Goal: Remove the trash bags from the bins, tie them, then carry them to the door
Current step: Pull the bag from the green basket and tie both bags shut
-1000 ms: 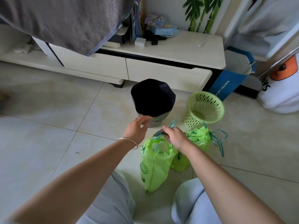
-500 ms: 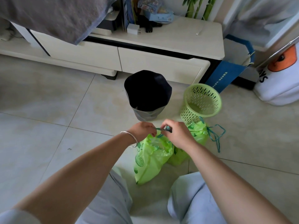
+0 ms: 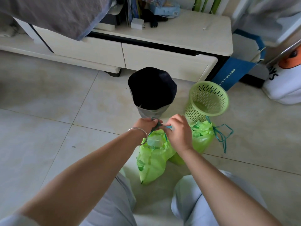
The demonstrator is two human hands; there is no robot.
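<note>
Two light green trash bags stand on the tiled floor in front of my knees. The near bag (image 3: 152,162) is still open at the top, and its teal drawstring (image 3: 156,127) runs between my hands. My left hand (image 3: 145,126), with a silver bangle on the wrist, and my right hand (image 3: 178,132) both pinch that drawstring just above the bag's mouth. The second bag (image 3: 202,136) sits behind to the right, cinched, with its teal string loop (image 3: 224,134) lying loose on the floor. A grey bin with a dark inside (image 3: 152,90) and an empty green lattice bin (image 3: 207,99) stand just beyond.
A low cream TV cabinet (image 3: 162,57) with drawers runs across the back, a grey cloth (image 3: 53,13) hanging over its left part. A blue paper bag (image 3: 234,70) and a white bag (image 3: 286,85) stand at the right. Open tiled floor (image 3: 48,111) spreads to the left.
My left hand has come from the grey bin's rim to the near bag's drawstring, meeting my right hand. Both hands now hold the string close together above the bag.
</note>
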